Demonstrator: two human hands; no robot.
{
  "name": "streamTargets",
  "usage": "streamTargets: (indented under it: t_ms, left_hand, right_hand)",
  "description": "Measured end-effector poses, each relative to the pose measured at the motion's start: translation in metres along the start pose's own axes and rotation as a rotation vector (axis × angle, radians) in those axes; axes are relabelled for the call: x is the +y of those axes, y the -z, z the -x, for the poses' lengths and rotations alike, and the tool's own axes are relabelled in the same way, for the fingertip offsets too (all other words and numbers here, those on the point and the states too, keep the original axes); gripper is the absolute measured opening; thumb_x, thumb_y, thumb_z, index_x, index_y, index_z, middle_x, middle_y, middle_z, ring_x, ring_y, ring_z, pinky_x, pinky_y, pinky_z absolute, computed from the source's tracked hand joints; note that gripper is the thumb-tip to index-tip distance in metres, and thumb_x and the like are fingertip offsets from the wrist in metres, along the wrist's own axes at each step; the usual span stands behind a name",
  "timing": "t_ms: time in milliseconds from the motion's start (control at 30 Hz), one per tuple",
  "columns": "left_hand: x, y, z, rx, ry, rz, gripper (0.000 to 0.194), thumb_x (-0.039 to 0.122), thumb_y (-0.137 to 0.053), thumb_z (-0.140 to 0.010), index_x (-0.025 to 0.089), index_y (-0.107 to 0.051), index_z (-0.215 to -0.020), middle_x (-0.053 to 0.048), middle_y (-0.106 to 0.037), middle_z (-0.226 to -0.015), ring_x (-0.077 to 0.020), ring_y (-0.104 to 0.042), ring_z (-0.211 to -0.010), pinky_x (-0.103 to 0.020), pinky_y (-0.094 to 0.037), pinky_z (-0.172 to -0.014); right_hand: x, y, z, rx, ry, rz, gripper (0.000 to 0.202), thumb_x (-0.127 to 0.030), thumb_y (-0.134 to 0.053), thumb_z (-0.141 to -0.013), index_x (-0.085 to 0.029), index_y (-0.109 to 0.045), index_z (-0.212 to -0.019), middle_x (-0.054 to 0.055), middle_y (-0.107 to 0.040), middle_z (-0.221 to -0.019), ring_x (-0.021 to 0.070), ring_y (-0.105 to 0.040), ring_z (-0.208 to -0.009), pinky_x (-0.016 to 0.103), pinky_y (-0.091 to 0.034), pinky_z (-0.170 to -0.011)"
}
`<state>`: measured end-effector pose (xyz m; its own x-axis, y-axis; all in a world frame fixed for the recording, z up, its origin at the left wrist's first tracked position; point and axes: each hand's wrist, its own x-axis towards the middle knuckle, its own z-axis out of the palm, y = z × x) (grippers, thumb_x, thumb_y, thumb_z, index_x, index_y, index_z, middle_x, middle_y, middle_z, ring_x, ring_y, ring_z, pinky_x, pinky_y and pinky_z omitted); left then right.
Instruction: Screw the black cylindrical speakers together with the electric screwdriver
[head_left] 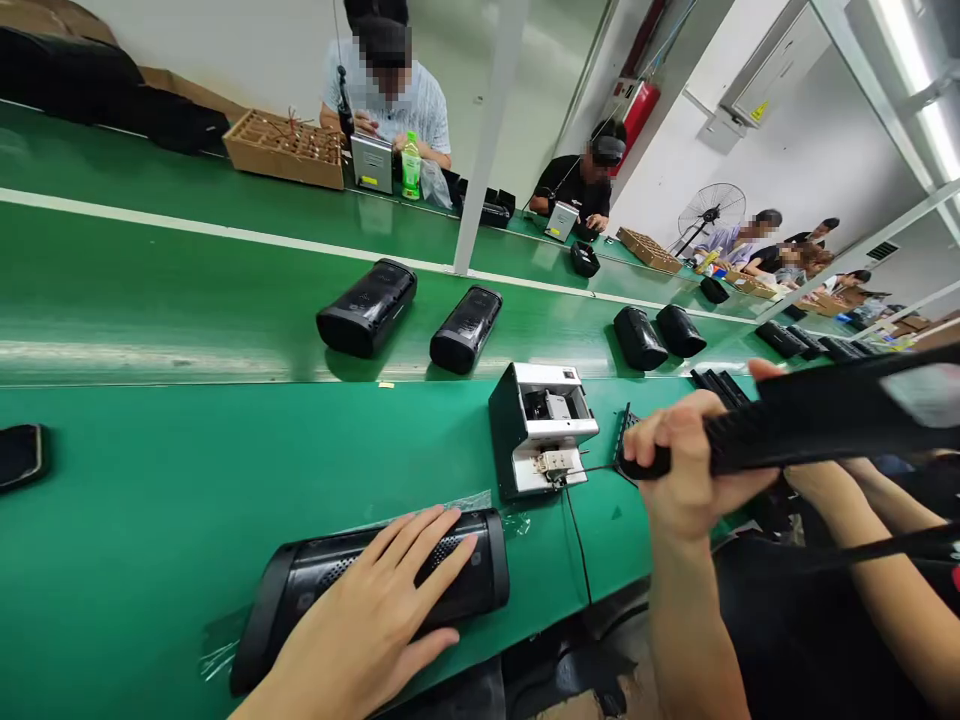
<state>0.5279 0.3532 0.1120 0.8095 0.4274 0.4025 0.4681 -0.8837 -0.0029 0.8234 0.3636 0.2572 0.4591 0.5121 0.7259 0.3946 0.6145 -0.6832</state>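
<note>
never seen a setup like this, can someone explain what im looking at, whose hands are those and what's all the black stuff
The one picture comes from a camera worn on a worker's head, looking down at their own bare hands; no robot is here. The left hand lies flat on a black speaker-like casing on the green bench. The right hand grips a long black grille panel lifted off the surface. Between them stands a small white machine with a cable. Behind, more black casings lie on a green conveyor belt, and other people sit working across it.
</note>
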Motion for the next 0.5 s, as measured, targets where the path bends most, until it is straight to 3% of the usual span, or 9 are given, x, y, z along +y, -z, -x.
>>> streamTargets:
  t_ms: [67, 133, 233, 333, 400, 500]
  left_hand:
    - [-0.001, 0.005, -0.002, 0.054, -0.015, 0.056, 0.061, 0.041, -0.082, -0.102, 0.020, -0.067, -0.157, -0.015, -0.072, -0.159, -0.0401, -0.075, -0.137, -0.054, -0.067, -0.109]
    - [0.000, 0.012, -0.003, 0.114, -0.011, 0.157, 0.038, 0.039, -0.063, -0.115, 0.020, -0.072, -0.147, -0.012, -0.076, -0.152, -0.0346, -0.078, -0.133, -0.049, -0.069, -0.107]
    - [0.001, 0.019, -0.004, 0.186, 0.001, 0.299, 0.034, 0.034, -0.047, -0.123, 0.020, -0.077, -0.131, -0.006, -0.084, -0.136, -0.0262, -0.083, -0.123, -0.041, -0.070, -0.105]
    - [0.004, 0.019, -0.005, 0.226, 0.007, 0.337, 0.034, 0.027, -0.046, -0.123, 0.018, -0.078, -0.126, -0.003, -0.087, -0.124, -0.0240, -0.085, -0.115, -0.039, -0.071, -0.104]
    - [0.006, 0.016, -0.005, 0.230, 0.014, 0.348, 0.033, 0.025, -0.047, -0.123, 0.017, -0.078, -0.123, -0.003, -0.087, -0.124, -0.0243, -0.085, -0.117, -0.039, -0.071, -0.105]
    - [0.007, 0.014, -0.005, 0.218, 0.015, 0.365, 0.031, 0.026, -0.048, -0.122, 0.017, -0.078, -0.118, -0.004, -0.087, -0.127, -0.0253, -0.084, -0.119, -0.039, -0.071, -0.106]
  right_hand:
    - [0.018, -0.007, 0.002, -0.026, 0.010, -0.010, 0.031, -0.025, -0.079, -0.104, -0.028, -0.059, -0.126, -0.013, -0.057, -0.071, 0.0102, -0.051, -0.041, 0.025, -0.049, -0.042]
    - [0.030, -0.011, 0.010, -0.063, -0.002, -0.012, 0.038, -0.019, -0.077, -0.103, -0.029, -0.057, -0.134, -0.014, -0.058, -0.071, 0.0098, -0.052, -0.041, 0.024, -0.049, -0.042]
    - [0.030, -0.009, 0.019, -0.088, -0.055, -0.023, 0.038, -0.017, -0.078, -0.101, -0.028, -0.057, -0.130, -0.014, -0.058, -0.069, 0.0098, -0.051, -0.040, 0.023, -0.049, -0.042]
    - [0.013, -0.004, 0.022, -0.110, -0.147, -0.039, 0.031, -0.018, -0.082, -0.100, -0.026, -0.059, -0.119, -0.013, -0.056, -0.066, 0.0105, -0.050, -0.040, 0.024, -0.048, -0.041]
    - [-0.006, -0.006, 0.022, -0.130, -0.178, -0.074, 0.019, -0.019, -0.080, -0.099, -0.023, -0.062, -0.101, -0.012, -0.051, -0.062, 0.0096, -0.046, -0.039, 0.023, -0.045, -0.039]
    - [-0.035, -0.022, 0.021, -0.202, -0.201, -0.169, 0.039, -0.025, -0.078, -0.099, -0.022, -0.052, -0.070, -0.009, -0.044, -0.056, 0.0079, -0.040, -0.037, 0.025, -0.044, -0.039]
